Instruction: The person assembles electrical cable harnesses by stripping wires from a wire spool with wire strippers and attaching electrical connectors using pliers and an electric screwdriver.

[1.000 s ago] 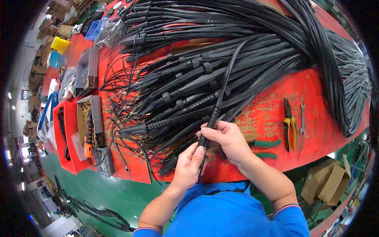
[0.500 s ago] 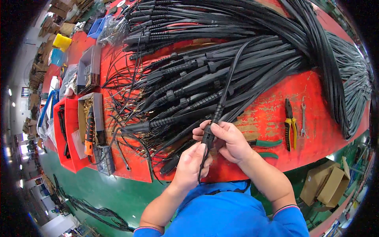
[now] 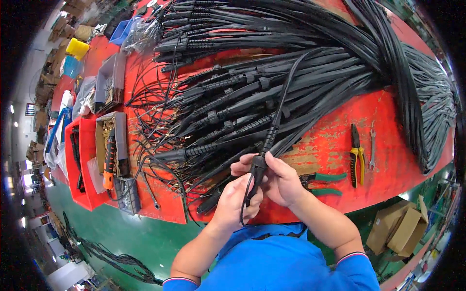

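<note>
Above the table's near edge I hold a black cable connector point(image 3: 257, 169) tilted, its upper end leading into a ribbed sleeve and a thick black cable point(image 3: 283, 99). My left hand point(image 3: 236, 200) is closed around the lower part, thumb on top. My right hand point(image 3: 282, 180) encircles the upper part, its thumb at the collar below the ribbed sleeve and fingertips showing on the far side. A thin black lead point(image 3: 242, 208) loops down past my left hand. Behind my hands lie several similar black cables point(image 3: 233, 109) with ribbed sleeves and bare wire ends.
On the red table point(image 3: 335, 136), yellow-and-black pliers point(image 3: 357, 157), a wrench point(image 3: 372, 149) and a green-handled tool point(image 3: 330, 177) lie to the right. At left stand a red bin point(image 3: 86, 169), grey parts boxes point(image 3: 110, 80) and an orange electric screwdriver point(image 3: 109, 165). A cardboard box point(image 3: 400, 225) stands below right.
My right thumb has shifted upward along the connector to its collar, and the connector body shows more between my hands. The thin lead now bows out further left.
</note>
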`<state>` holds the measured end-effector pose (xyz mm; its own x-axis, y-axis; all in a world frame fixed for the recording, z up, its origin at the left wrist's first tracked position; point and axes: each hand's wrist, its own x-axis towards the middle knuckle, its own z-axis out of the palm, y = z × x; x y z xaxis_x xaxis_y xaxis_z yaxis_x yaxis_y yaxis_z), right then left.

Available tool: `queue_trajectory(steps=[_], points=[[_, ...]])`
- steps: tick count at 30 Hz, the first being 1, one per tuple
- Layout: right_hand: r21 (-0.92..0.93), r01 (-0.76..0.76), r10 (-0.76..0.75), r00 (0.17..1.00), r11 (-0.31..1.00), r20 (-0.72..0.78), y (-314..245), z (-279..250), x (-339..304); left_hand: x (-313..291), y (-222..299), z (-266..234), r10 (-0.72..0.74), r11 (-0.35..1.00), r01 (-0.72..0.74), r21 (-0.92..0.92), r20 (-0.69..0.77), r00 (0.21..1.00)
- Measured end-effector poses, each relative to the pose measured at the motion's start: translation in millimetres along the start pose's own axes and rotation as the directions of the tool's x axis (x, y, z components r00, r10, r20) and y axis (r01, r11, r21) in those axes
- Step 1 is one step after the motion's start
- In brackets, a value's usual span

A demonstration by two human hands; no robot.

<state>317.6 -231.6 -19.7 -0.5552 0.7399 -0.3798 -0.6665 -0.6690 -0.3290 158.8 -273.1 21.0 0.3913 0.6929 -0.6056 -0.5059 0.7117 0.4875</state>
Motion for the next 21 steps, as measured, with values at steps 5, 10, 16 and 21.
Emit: queue_trajectory(steps=[5,10,16,21], points=[[0.009,0.06,-0.061,0.989,0.998,0.132,7.0,-17.7,8.5,1.4,-1.2,-3.0,-0.035,0.994,0.039,-0.097,0.041,0.999],[-0.115,0.126,-0.115,0.988,0.985,0.099,11.5,-16.6,5.0,5.6,-4.3,7.2,0.212,0.889,-0.137,0.436,-0.129,0.969],[-0.146,0.087,-0.097,0.994,0.985,-0.057,10.3,-7.1,7.2,8.8,5.4,-10.9,0.14,0.927,-0.09,0.364,-0.112,0.984],[-0.3,0.068,-0.1,0.991,0.951,-0.091,2.8,2.1,15.2,2.4,8.2,-29.2,0.052,0.999,-0.052,0.003,0.049,0.997]])
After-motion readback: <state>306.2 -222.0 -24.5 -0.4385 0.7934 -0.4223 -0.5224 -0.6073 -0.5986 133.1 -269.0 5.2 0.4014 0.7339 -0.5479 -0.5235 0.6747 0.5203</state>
